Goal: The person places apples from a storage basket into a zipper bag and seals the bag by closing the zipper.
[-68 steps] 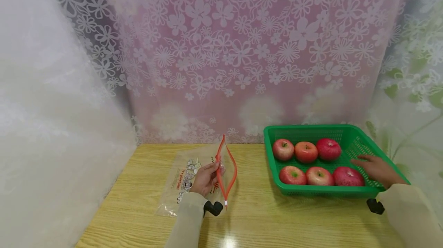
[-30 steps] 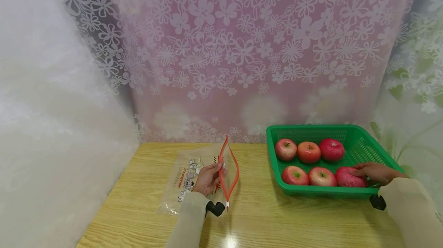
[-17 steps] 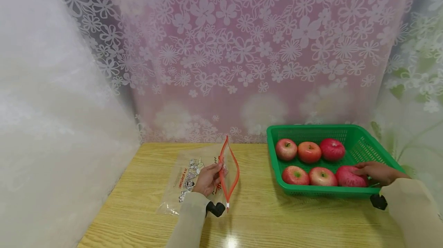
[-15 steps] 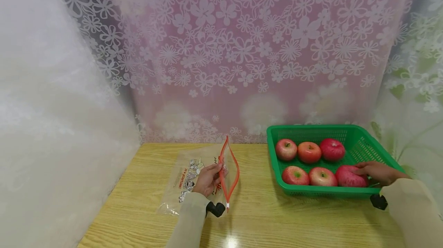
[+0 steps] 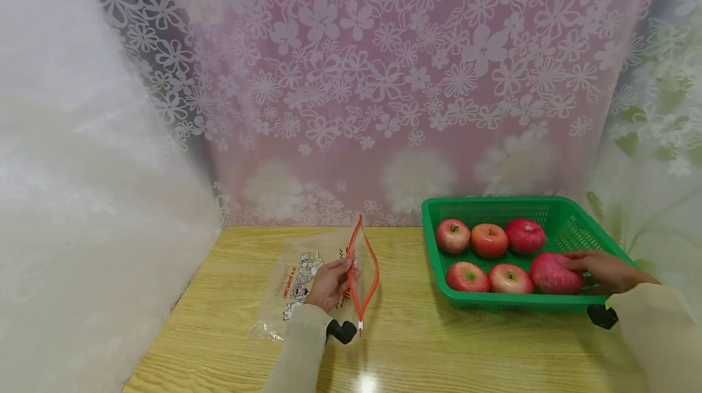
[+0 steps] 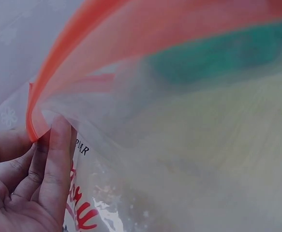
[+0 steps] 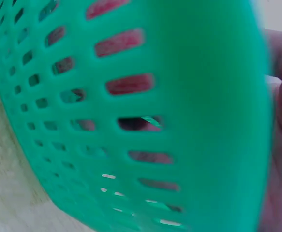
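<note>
My left hand (image 5: 328,285) pinches one side of the red zip rim of a clear plastic zipper bag (image 5: 280,295). The bag's mouth gapes toward the right, and its body, printed with cartoon figures, lies to the left. In the left wrist view, thumb and fingers (image 6: 53,169) grip the rim's edge. My right hand (image 5: 609,272) grips a dark pink apple (image 5: 555,274) at the front right of a green basket (image 5: 526,299). Through the slots of the basket wall (image 7: 203,121) in the right wrist view, bits of red apple show; most of that hand is hidden there.
Several other apples stay in the basket: a back row with an orange-red apple (image 5: 490,240), and two pale red apples at the front, one being the leftmost apple (image 5: 467,277). A wooden table (image 5: 417,350) lies beneath. Floral curtains (image 5: 384,106) hang behind and at the sides.
My right hand came down from above the basket's right side onto the dark pink apple, then gripped it and raised it slightly. The left hand and bag have stayed nearly still.
</note>
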### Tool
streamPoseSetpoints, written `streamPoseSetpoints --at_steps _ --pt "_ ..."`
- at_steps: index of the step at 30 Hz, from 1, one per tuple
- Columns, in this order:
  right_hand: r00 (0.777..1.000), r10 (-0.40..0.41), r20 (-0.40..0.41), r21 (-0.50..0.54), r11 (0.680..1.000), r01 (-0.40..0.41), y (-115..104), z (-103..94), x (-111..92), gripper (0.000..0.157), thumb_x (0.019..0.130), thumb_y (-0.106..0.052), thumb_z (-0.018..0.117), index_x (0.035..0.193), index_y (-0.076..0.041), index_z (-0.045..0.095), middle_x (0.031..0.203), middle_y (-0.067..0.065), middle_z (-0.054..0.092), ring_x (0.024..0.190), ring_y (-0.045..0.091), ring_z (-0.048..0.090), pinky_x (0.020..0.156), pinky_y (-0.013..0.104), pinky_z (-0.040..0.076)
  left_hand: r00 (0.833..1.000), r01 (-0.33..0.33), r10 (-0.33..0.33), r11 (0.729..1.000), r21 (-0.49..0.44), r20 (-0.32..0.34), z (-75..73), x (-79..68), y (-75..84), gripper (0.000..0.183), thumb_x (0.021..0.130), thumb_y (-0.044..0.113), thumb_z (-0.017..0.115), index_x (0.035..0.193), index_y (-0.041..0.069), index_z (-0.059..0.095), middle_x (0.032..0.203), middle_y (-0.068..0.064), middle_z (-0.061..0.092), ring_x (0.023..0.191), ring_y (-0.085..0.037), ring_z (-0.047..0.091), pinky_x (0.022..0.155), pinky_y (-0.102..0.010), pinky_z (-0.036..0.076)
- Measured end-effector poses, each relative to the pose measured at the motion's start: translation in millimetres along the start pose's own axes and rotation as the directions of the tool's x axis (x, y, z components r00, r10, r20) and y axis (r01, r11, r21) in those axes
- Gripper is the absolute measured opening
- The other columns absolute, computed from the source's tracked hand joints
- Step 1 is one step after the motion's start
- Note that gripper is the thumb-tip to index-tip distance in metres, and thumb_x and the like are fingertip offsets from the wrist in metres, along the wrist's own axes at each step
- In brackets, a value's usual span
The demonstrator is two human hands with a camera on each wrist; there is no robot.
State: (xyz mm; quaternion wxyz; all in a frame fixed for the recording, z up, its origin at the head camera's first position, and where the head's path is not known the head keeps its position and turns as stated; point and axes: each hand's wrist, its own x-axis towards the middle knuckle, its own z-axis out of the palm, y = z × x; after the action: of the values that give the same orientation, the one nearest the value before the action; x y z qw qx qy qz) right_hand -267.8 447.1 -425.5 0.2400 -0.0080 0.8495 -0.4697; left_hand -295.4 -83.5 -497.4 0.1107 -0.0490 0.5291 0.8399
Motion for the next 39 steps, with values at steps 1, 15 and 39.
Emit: streamPoseSetpoints --at_steps 1,15,39 --pt "1.000 -0.002 -0.002 0.016 1.000 0.002 -0.3 -0.4 -0.3 0.065 0.105 -0.021 0.038 0.138 0.026 0.006 0.132 0.048 0.031 0.106 0.037 0.058 0.084 0.043 0.056 1.000 0.000 0.000 1.000 0.002 0.001 0.4 0.1 0.3 0.041 0.098 0.011 0.057 0.130 -0.013 0.051 0.082 -0.003 0.067 0.076 -0.011 0.069 0.075 -0.024 0.058" --pt "0.993 -0.115 0.015 0.105 0.988 0.112 -14.7 -8.0 0.6 0.068 0.107 -0.021 0.034 0.138 0.026 -0.002 0.136 0.045 0.020 0.102 0.017 0.059 0.087 0.045 0.055 0.999 -0.027 0.027 0.999 0.033 0.018 8.4 0.6 2.8 0.040 0.098 0.009 0.055 0.130 -0.015 0.050 0.081 -0.004 0.066 0.073 -0.010 0.069 0.070 -0.022 0.058" --pt "0.953 -0.303 -0.017 0.268 0.917 0.297 -67.7 21.9 -5.5 0.030 0.105 -0.016 0.041 0.135 -0.018 0.043 0.110 -0.017 0.059 0.099 0.009 0.065 0.082 0.036 0.058 0.999 -0.028 0.027 0.999 0.037 0.035 4.3 -1.3 -0.3 0.044 0.097 0.012 0.058 0.131 -0.015 0.049 0.082 -0.004 0.068 0.074 -0.011 0.070 0.065 -0.018 0.058"
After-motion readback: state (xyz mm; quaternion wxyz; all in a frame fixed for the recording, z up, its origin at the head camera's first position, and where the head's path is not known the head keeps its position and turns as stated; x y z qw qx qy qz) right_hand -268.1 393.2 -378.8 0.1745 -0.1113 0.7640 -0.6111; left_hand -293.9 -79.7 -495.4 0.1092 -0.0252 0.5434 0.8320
